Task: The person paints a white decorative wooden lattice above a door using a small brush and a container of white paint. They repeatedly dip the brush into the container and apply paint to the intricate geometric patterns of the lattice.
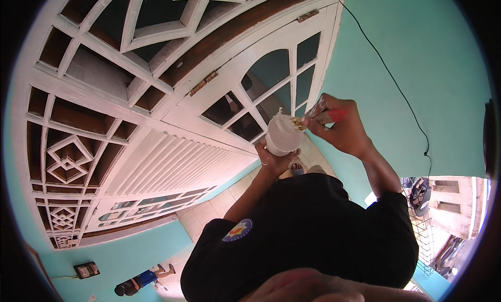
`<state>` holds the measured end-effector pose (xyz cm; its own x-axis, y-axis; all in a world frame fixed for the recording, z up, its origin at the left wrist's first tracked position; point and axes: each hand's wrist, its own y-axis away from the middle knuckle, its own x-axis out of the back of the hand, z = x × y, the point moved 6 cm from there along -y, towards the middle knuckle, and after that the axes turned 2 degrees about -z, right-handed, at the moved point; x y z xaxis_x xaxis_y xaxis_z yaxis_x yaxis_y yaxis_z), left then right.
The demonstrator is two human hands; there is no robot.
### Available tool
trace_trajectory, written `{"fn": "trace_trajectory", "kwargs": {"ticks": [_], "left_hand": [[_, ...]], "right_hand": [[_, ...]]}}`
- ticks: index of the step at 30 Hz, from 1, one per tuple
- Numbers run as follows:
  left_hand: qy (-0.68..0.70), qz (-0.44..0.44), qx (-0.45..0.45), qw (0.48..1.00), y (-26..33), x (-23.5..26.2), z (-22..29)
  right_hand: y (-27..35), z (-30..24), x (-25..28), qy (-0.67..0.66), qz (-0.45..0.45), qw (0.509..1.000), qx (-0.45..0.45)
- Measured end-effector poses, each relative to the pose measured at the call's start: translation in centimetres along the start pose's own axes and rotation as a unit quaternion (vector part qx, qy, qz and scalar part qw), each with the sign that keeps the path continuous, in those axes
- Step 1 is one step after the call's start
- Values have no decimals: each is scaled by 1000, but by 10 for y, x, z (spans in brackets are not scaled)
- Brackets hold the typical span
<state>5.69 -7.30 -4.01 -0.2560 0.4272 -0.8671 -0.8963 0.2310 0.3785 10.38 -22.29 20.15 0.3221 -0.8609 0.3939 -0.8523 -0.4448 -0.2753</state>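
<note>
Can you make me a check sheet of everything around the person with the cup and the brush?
Surface: tiled floor, pale, below the person.
Job's things: white cup, smeared white; brush with a red handle, bristles at the cup's rim.
Clutter: small dark box on the wall; blue and dark things on the floor.
Grippers: left hand holds the cup from below; right hand grips the brush.
Cables: thin black wire runs across the teal wall.
Surroundings: white door with latticed panels, slats and panes; a fan at right.
</note>
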Motion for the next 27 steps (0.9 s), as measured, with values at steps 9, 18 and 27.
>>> {"fn": "trace_trajectory", "kwargs": {"ticks": [9, 18, 27], "left_hand": [[-84, -22, -22, 996, -4, 17, 2], [-590, 23, -148, 793, 13, -3, 17], [20, -31, 10, 999, 0, -4, 2]], "right_hand": [[-5, -4, -10, 32, -35, 999, 10], [-6, 1, 29, 25, 27, 999, -7], [-11, 26, 28, -37, 19, 999, -22]]}}
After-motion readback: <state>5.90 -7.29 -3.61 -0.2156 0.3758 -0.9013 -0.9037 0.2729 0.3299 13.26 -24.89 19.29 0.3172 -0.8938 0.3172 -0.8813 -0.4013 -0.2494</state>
